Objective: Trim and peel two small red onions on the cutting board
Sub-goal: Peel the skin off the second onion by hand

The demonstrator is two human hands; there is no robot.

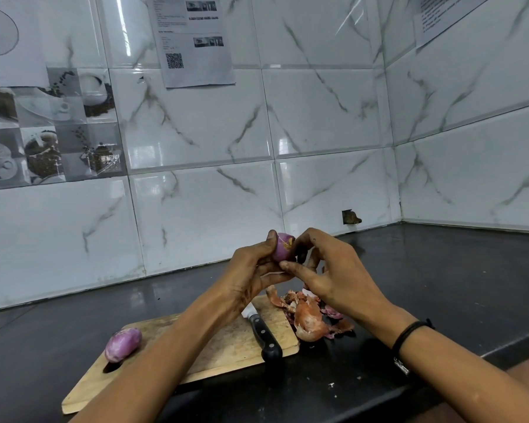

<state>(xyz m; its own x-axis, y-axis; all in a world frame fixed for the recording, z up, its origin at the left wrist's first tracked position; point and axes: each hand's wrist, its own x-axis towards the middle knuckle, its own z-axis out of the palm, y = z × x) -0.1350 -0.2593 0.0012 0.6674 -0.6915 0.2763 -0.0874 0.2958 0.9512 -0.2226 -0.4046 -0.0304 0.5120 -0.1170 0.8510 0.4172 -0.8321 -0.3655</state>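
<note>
Purple and glossy, one small red onion point(283, 247) is up in the air above the far end of the cutting board point(235, 346), caught between both hands. The left hand point(251, 271) grips it from the left side, thumb pressed over its top and fingers curled underneath. The right hand point(333, 277) closes in from the other side, its fingers curled round the right of the onion and one fingertip touching the bottom. The cut end of this onion, pale and a bit orange, faces the right hand. A second onion point(123, 344), longer in shape and already showing smooth purple skin, lies on its side at the near left corner of the wooden board, well apart from both hands. A knife point(264, 334) with a black riveted handle rests on the right part of the board, the handle reaching the board's near edge and the blade pointing away under the left wrist. Just beside the board's right edge, a heap of dry brown and reddish onion skins point(309, 320) sits partly on the dark tabletop point(440, 285), below the right hand. A black band point(409, 332) circles the right wrist. Marbled white tiles point(318, 117) cover the wall behind, with printed paper sheets point(193, 41) stuck on them.
</note>
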